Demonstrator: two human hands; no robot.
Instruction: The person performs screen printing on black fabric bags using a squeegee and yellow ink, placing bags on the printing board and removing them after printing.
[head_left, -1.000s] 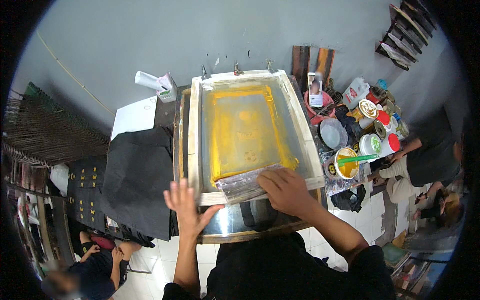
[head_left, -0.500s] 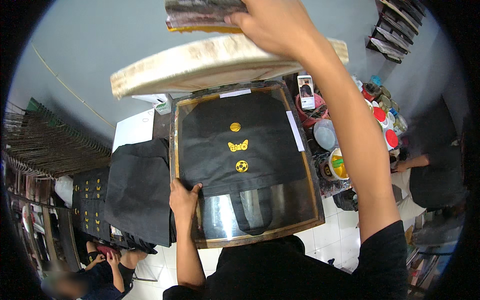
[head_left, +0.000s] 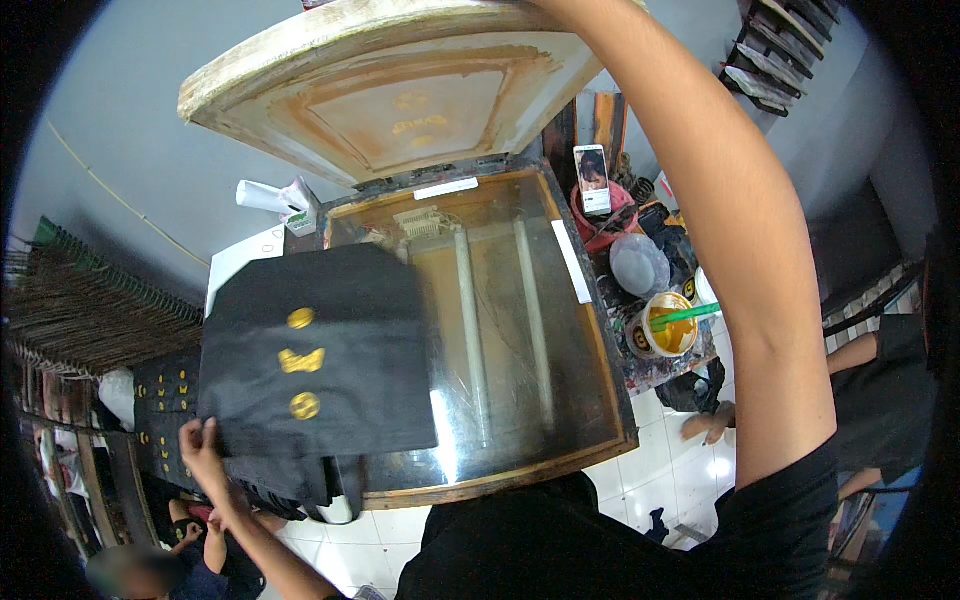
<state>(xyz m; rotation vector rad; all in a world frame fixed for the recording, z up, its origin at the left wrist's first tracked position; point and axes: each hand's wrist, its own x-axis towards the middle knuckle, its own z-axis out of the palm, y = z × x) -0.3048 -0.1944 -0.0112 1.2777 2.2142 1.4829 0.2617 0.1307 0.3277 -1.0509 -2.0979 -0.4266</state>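
Note:
A black tote bag (head_left: 350, 365) with three yellow prints, a basketball, a game controller and a football, lies partly over the left side of a glass-topped table (head_left: 505, 390). Its left lower edge is pinched in my left hand (head_left: 203, 460), and its handles hang down at the near side. Above the table's far edge, a screen-printing frame (head_left: 480, 95) is tilted up, its mesh stained brown and yellow. My right arm reaches up to that frame, but the hand lies beyond the top edge of the picture.
Right of the table stand a tub of yellow ink (head_left: 668, 325) with a green stick, a clear round container (head_left: 640, 265) and an upright phone (head_left: 592, 180). More printed black bags (head_left: 165, 400) lie left. One person (head_left: 215, 530) sits lower left; another (head_left: 880, 400) is at right.
My left hand has taken hold of the bag and drawn it leftward, uncovering the glass and the tubes beneath. The screen frame has tilted higher, and my right hand has left the picture.

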